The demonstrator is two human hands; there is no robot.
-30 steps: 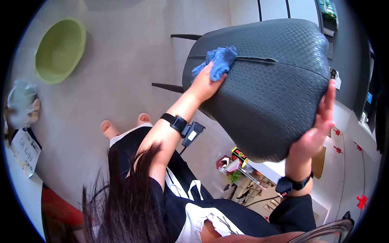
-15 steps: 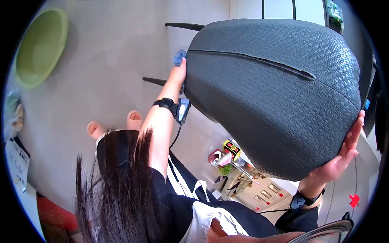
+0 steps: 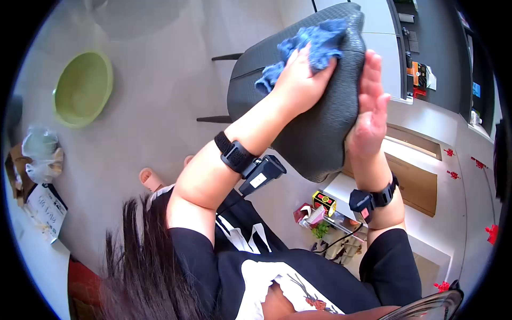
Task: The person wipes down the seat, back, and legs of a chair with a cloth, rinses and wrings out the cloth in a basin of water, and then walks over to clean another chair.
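A crumpled blue cloth (image 3: 320, 40) lies pressed on the dark textured chair (image 3: 314, 133) under my left hand (image 3: 304, 80), whose fingers are closed around it. The cloth is near the upper right part of the chair's covering. My right hand (image 3: 369, 109) rests along the chair's right edge, fingers stretched out and holding nothing. Two thin dark chair legs (image 3: 217, 119) point left. The chair looks tilted, and part of its surface is hidden behind my left hand and forearm.
On the floor at the left stands a green basin (image 3: 82, 89). Below it are plastic-wrapped items (image 3: 41, 154) and a white sign (image 3: 47, 210). A yellow-and-black box (image 3: 324, 202) and a green plant (image 3: 320, 230) are beyond my forearms. Dark shelving (image 3: 440, 58) stands at the upper right.
My left hand and the cloth have moved from the chair's left edge to its upper right part. The chair has turned and shows a narrower face. My right hand has shifted left and up with its edge.
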